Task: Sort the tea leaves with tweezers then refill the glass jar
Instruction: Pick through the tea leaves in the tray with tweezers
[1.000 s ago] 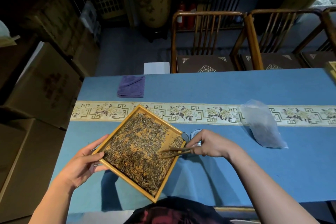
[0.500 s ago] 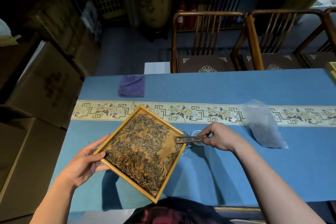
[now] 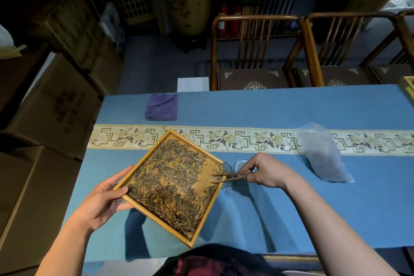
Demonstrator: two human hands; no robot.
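A yellow wooden tray [image 3: 156, 216] full of dark tea leaves [image 3: 170, 186] is lifted and tilted above the blue table, its right side over a glass jar [image 3: 225, 166] that is mostly hidden behind the tray's rim. My left hand [image 3: 104, 199] grips the tray's left corner. My right hand [image 3: 267, 170] holds wooden tweezers [image 3: 228, 177] whose tips reach over the tray's right edge onto the leaves. A round glass lid [image 3: 240, 163] lies just behind the tweezers.
A clear plastic bag [image 3: 322, 152] lies on the table to the right. A folded purple cloth [image 3: 161, 107] sits at the back left. Wooden chairs [image 3: 253, 51] stand behind the table, cardboard boxes [image 3: 51, 105] to the left.
My right hand with the tweezers swung up to the tray's right corner by the jar, then came slightly back down. The tray stays held and tilted.
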